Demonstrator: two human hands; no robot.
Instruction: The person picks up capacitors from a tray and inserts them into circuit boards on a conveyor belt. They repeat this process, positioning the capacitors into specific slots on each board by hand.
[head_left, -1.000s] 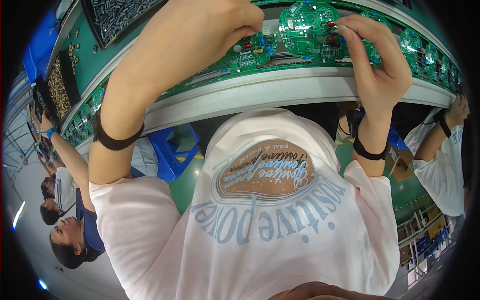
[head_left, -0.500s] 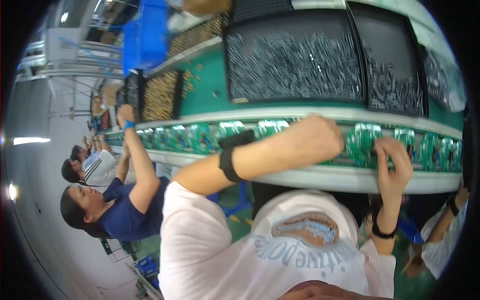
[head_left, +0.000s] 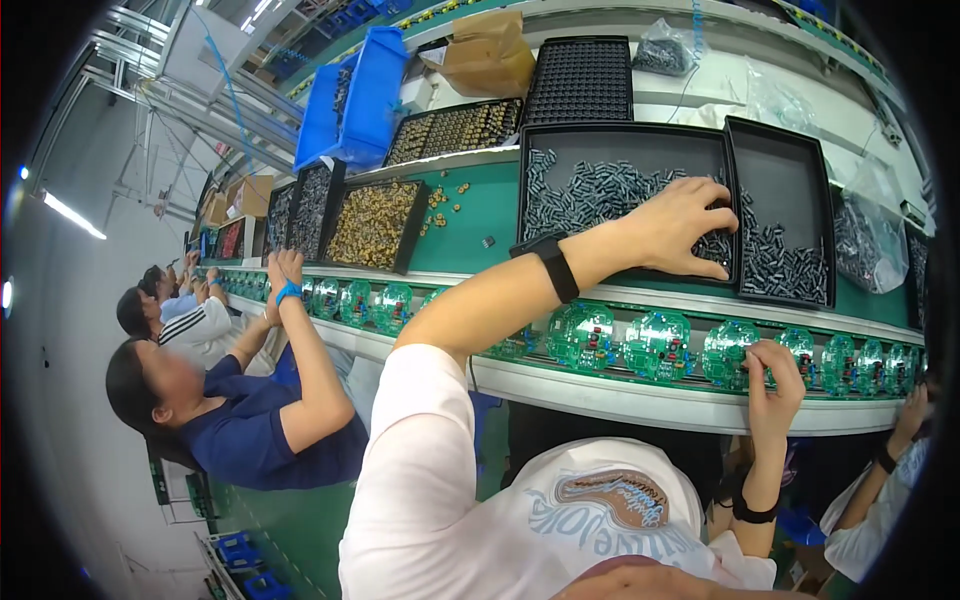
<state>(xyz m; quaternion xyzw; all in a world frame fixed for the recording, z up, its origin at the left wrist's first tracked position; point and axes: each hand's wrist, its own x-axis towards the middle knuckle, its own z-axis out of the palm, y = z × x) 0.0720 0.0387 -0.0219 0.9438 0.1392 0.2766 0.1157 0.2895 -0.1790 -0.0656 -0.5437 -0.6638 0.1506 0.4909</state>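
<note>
With twelve o'clock on the far side, the left hand [head_left: 675,225] is over the large tray [head_left: 645,145], near its three o'clock end, thumb and fingers spread; no part shows between them. Around them lie loose grey cylinders [head_left: 595,190], heaped every which way. In such a jumble, a hurried pinch could lift two together or take one wrong end up. One flicked over the three o'clock wall could land in the small tray [head_left: 785,175]; if its contents differ, which I cannot tell, the kinds would mix.

The green board [head_left: 720,350] sits at five o'clock from the left hand, in a row of boards [head_left: 655,345] behind a white rail [head_left: 620,395]. At its three-to-four o'clock edge is the right hand [head_left: 778,375], thumb and index finger brought together; whether they pinch anything I cannot tell. A slight push there could tilt or loosen a small part on the board, more so if attention is on the tray.

The left forearm [head_left: 490,300], wearing a black wristband [head_left: 560,272], reaches across the row; brought back low, it could snag parts or shift a board. Yellow bits [head_left: 440,210] lie loose at nine o'clock from the large tray; a careless sweep could scatter them.
</note>
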